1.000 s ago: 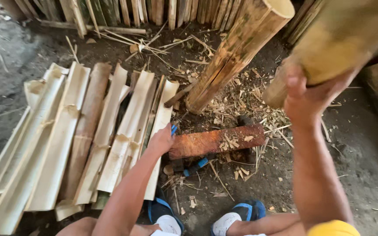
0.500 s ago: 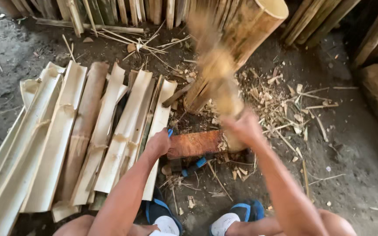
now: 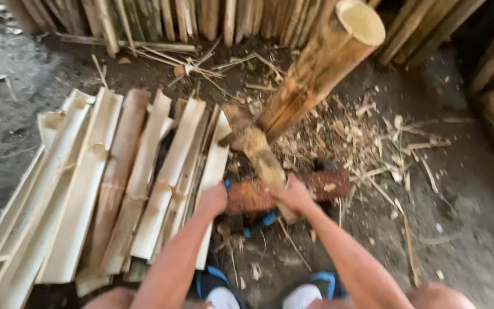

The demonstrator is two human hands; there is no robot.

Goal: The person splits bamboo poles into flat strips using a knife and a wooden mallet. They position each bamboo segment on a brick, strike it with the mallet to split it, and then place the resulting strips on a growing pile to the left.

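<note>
The right hand point(image 3: 294, 193) clenches a wooden club point(image 3: 258, 151) against the blade point(image 3: 284, 193) under a bamboo pole point(image 3: 321, 68); the left hand point(image 3: 212, 199) grips the blade's other end, beside split slats point(image 3: 115, 183).

Split slats point(image 3: 104, 189) lie left of upright pole point(image 3: 321, 68).

Two bare hands are in view: the left hand point(image 3: 212, 200) and the right hand point(image 3: 293, 194). One round bamboo pole point(image 3: 321, 71) leans tilted at the far middle. One wooden club point(image 3: 258, 151) lies under the right hand. One reddish block point(image 3: 247, 197) lies across the floor near the hands. About nine split bamboo slats point(image 3: 104, 183) lie side by side on the left; the exact count is unclear where they overlap. Two blue sandals point(image 3: 321, 281) show at the near edge.
</note>
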